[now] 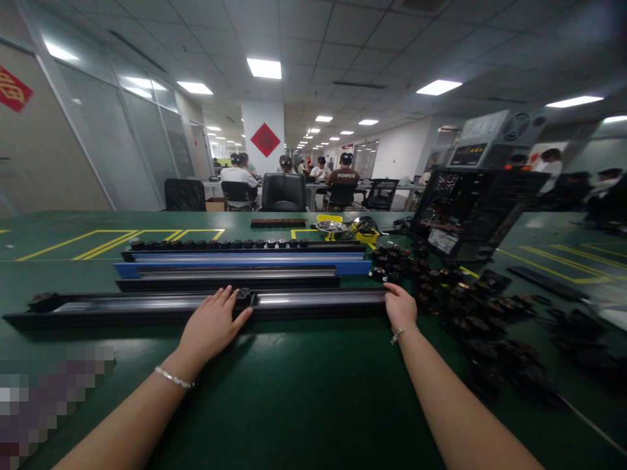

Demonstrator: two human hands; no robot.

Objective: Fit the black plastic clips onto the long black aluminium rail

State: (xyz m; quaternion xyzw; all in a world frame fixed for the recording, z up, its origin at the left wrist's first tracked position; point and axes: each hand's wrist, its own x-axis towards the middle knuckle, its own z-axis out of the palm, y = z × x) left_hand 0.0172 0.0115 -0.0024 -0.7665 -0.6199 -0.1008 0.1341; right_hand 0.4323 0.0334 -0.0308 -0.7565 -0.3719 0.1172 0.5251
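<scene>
A long black rail point(313, 301) lies across the green table in front of me. My left hand point(211, 324) rests flat on its near edge, fingers stretched out beside a small black block point(243, 297) seated in the rail. My right hand point(399, 307) is at the rail's right end, its fingers curled over the end and mostly hidden. Another black block point(43, 300) sits near the rail's left end.
Behind lie a second black rail point(225, 282), a blue rail point(245, 266) and a rail lined with several black blocks point(235, 246). A heap of black blocks point(470, 307) spreads at right. An open computer case point(470, 209), a metal bowl point(331, 226), and seated people stand farther back.
</scene>
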